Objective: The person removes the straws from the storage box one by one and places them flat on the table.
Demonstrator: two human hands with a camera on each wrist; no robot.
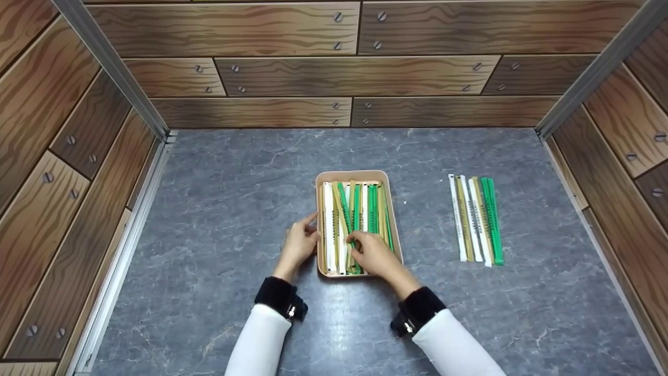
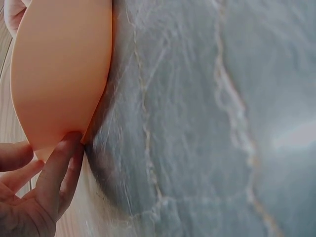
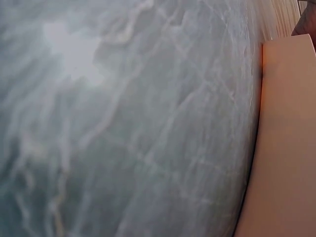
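Observation:
A shallow peach tray (image 1: 359,174) holds several long, thin wrapped sticks (image 1: 372,209) like wrapped straws, in white, gold and green with dark print. At its left wall, my left hand (image 1: 299,244) holds the tray, thumb near the rim and fingers against the outer side; the left wrist view shows the tray's outer wall (image 2: 64,64) with the fingers at its corner. Over the near part of the tray, my right hand (image 1: 373,253) pinches at a green wrapped stick (image 1: 343,201); its fingertips partly hide it. The right wrist view shows only the tray wall (image 3: 284,138) and table.
To the right of the tray, several wrapped sticks (image 1: 475,219) lie side by side on the grey marbled table (image 1: 235,183), white and gold ones left of green. Wood-patterned panels (image 1: 292,75) stand at the back and both sides, with metal rails at the corners.

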